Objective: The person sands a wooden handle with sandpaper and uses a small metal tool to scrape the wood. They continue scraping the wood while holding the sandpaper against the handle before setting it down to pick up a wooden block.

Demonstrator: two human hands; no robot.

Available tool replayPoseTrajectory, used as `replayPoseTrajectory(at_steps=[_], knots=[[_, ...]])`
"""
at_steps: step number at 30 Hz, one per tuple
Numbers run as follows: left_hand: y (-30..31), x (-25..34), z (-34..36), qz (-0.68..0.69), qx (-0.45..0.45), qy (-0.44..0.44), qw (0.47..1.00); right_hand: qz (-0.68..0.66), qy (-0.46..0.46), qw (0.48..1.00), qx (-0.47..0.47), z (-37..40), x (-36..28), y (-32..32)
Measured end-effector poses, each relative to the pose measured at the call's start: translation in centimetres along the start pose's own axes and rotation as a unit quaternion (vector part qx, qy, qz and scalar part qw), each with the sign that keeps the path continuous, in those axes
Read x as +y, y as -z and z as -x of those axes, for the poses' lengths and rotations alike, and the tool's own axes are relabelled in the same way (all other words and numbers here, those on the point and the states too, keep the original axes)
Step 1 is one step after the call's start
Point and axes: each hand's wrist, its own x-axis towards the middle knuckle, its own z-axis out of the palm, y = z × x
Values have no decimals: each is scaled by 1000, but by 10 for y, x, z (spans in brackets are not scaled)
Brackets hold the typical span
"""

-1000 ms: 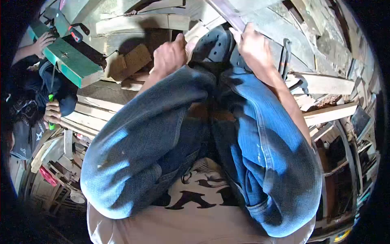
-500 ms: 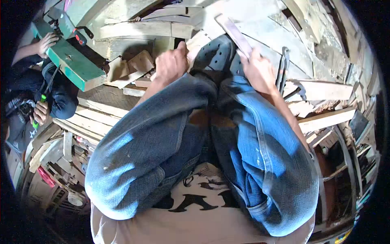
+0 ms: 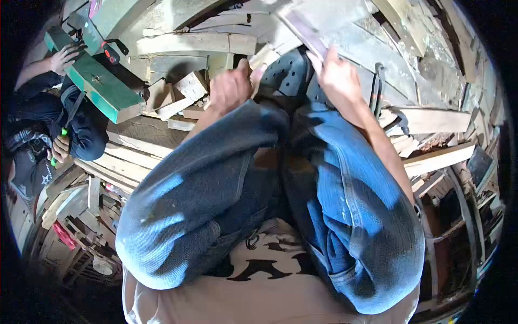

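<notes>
My right hand (image 3: 340,78) is closed on the near end of a long flat strip (image 3: 303,27), pale with a purplish tint. The strip slants away to the upper left, and its far end is blurred. My left hand (image 3: 231,86) is curled into a grip beside my dark perforated shoe (image 3: 283,75). Against its thumb side lies a pale piece of wood (image 3: 264,56), which it appears to hold; the fingers' far side is hidden. Both hands are just beyond my knees, at the level of my shoes.
Right of my right hand lie a pair of long-handled pincers (image 3: 376,89) and a hammer (image 3: 398,123). Wood offcuts (image 3: 191,86) are piled left of my left hand. Farther left, a person holds a green-painted beam (image 3: 100,81) and a green-handled tool (image 3: 63,132).
My right hand and the strip have shifted forward and a little to the left. My left hand has barely moved. The other person's tool hand has moved slightly.
</notes>
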Motion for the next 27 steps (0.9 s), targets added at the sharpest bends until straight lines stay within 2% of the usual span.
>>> replayPoseTrajectory(at_steps=[1, 3, 4, 5, 7, 9, 11, 13, 15, 17, 19, 21, 25, 27], knots=[[4, 3, 2, 4, -9, 6, 1000, -1, -6, 1000, -2, 6, -3, 0], [11, 7, -1, 4, -7, 6, 1000, 115, 32, 992, 43, 9, -10, 5], [12, 8, -1, -3, -17, 3, 1000, 10, 6, 999, 32, 12, -4, 4], [13, 5, -3, -12, -27, 4, 1000, 16, -23, 999, -15, 22, 1, 6], [14, 6, -3, 12, -36, 32, 999, 37, -54, 997, -39, 32, 2, 9], [-5, -5, -3, 18, 25, -15, 999, 31, -34, 998, -31, 20, -2, 12], [6, 0, -1, 55, -20, -7, 998, 91, 6, 996, 1, 2, -8, 7], [5, 3, -2, 6, 15, -26, 1000, 70, -6, 997, 14, 3, -10, 11], [10, 2, -5, 41, -41, 17, 998, 2, -34, 999, -14, 15, 6, 3], [1, -7, -2, -17, -19, -11, 1000, -4, -35, 999, 8, 41, 32, -7], [8, 0, -2, 20, -23, 4, 1000, 51, -34, 998, 1, 66, 51, -7], [7, -1, -1, 19, -19, -3, 1000, -13, -41, 999, 13, 83, 62, 1], [4, -9, 0, 61, -9, -16, 998, -34, -30, 998, -39, 87, 68, 23], [7, -12, -4, 127, 6, -40, 991, -87, -25, 996, 5, 79, 68, 26]])
